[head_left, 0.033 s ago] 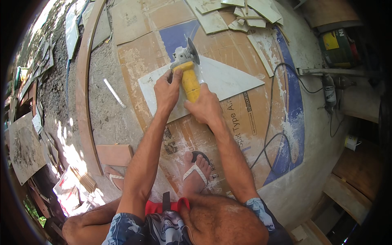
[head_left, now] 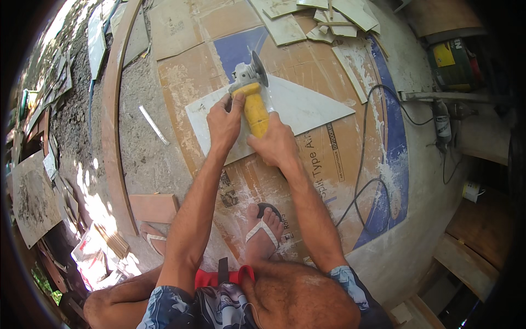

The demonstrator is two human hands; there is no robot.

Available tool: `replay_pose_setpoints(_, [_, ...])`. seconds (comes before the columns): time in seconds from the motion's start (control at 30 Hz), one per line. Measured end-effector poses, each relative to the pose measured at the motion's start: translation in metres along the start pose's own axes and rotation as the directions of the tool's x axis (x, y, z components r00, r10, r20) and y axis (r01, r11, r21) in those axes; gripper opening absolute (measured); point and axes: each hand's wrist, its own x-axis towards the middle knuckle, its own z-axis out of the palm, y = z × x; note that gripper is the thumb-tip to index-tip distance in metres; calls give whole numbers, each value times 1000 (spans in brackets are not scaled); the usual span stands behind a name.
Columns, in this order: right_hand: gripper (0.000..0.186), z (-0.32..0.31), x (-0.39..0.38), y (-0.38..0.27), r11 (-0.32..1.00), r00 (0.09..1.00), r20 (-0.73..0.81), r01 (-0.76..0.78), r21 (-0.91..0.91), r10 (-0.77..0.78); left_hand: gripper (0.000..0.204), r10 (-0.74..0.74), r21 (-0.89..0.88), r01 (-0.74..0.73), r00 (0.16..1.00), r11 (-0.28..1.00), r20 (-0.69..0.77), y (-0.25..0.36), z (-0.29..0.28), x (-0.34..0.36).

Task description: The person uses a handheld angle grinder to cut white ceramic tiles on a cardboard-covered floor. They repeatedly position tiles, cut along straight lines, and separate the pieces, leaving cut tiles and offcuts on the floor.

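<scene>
An angle grinder (head_left: 255, 109) with a yellow body, a grey metal head and a thin dark disc (head_left: 259, 68) is held over a pale tile (head_left: 312, 105). My left hand (head_left: 224, 122) is closed at the grinder's left side near its head, the thumb on the yellow body. My right hand (head_left: 275, 143) wraps round the rear end of the body. The disc stands edge-on above the tile's far edge; whether it touches cannot be made out. The tile tapers to a point on the right and lies on flattened cardboard (head_left: 307, 159).
A black cord (head_left: 362, 153) loops over the cardboard at the right. Broken tiles (head_left: 282, 27) lie at the far side. A long wooden plank (head_left: 111, 109), a white strip (head_left: 154, 125) and a reddish board (head_left: 153, 208) are on the left. My sandalled foot (head_left: 264, 233) is close by.
</scene>
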Motion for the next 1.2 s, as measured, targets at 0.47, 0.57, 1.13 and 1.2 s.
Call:
replay_pose_setpoints(0.47, [66, 0, -2, 4, 1000, 1000, -1, -7, 13, 7, 73, -23, 30, 22, 999, 999, 27, -4, 0, 1])
replay_pose_setpoints(0.57, [66, 0, -3, 5, 1000, 1000, -4, 3, 15, -3, 73, -19, 30, 19, 1000, 999, 23, -4, 0, -1])
replay_pose_setpoints(1.13, [65, -1, -4, 5, 1000, 1000, -3, -23, 1, 23, 66, -8, 43, 7, 1000, 999, 17, 5, 1, -6])
replay_pose_setpoints(1.2, [64, 0, -5, 6, 1000, 1000, -6, -17, -8, 17, 65, 7, 42, -7, 1000, 999, 7, 3, 2, -6])
